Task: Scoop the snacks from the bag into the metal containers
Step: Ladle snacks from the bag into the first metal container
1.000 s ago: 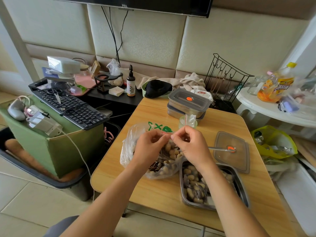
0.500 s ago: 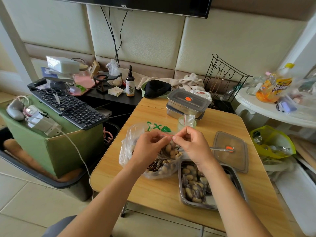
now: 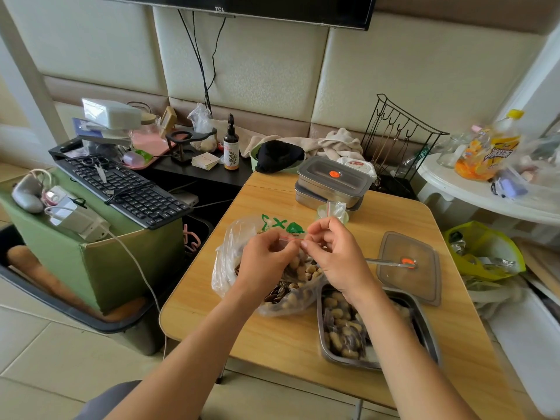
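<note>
Centrally, just above the middle of the frame, the person's left hand (image 3: 266,263) and right hand (image 3: 339,259) meet over the plastic bag (image 3: 225,268). Their fingers are curled, and the thumb and forefinger of each pinch a scrap of clear film (image 3: 291,238) marked with a thin red line; whether that film belongs to the bag or is a separate small pouch cannot be told. The bag lies slumped open on the wooden table (image 3: 272,338), with green print on its upper edge, and holds the snacks (image 3: 298,269): peanuts in the shell with dark seeds below them. Touching the bag's lower right side is an open metal container (image 3: 348,361), partly filled with the same nuts and crossed by the right forearm. Just above it, right of the right hand, a translucent lid (image 3: 421,286) lies flat with a metal utensil (image 3: 383,262) resting on it, its tip at the lid's orange button. Toward the upper centre, near the table's far edge, two closed containers (image 3: 330,183) are stacked, and a small cup (image 3: 331,212) with a crumpled clear packet stands just in front of them. At the left of the frame a black keyboard (image 3: 127,189) rests on a green box (image 3: 100,268); at the right edge a white round table (image 3: 485,201) carries an orange-labelled bottle (image 3: 491,150).
</note>
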Available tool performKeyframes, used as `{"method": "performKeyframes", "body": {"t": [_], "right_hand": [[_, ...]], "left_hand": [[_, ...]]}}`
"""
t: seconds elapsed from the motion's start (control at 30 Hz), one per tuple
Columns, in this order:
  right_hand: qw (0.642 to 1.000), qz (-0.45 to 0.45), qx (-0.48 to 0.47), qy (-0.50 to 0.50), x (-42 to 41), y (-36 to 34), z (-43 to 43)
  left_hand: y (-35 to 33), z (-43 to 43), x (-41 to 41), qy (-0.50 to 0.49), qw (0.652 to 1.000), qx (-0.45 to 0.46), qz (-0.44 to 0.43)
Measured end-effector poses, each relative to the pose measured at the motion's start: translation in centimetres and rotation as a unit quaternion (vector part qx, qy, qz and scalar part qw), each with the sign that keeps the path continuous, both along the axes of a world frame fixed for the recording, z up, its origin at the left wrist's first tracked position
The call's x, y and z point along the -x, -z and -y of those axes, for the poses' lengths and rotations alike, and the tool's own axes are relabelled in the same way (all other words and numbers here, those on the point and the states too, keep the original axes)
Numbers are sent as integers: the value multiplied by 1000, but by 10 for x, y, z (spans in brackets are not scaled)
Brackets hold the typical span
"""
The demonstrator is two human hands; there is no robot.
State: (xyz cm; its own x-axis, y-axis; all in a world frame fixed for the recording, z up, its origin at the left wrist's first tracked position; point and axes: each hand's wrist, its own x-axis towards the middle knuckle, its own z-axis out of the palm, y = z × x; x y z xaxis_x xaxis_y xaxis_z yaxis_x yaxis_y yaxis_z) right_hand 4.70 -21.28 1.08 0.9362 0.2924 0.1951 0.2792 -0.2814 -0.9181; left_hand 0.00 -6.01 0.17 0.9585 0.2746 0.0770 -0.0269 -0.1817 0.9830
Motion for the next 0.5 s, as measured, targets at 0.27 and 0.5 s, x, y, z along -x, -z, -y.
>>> {"method": "performKeyframes", "body": {"t": [0.27, 0.5], "right_hand": [[999, 20, 1, 46, 2, -6, 0], [996, -54, -70, 17, 3, -6, 2]], "left_hand": [[1, -4, -1, 4, 999, 36, 15], [-4, -2, 4, 29, 993, 111, 24]]}}
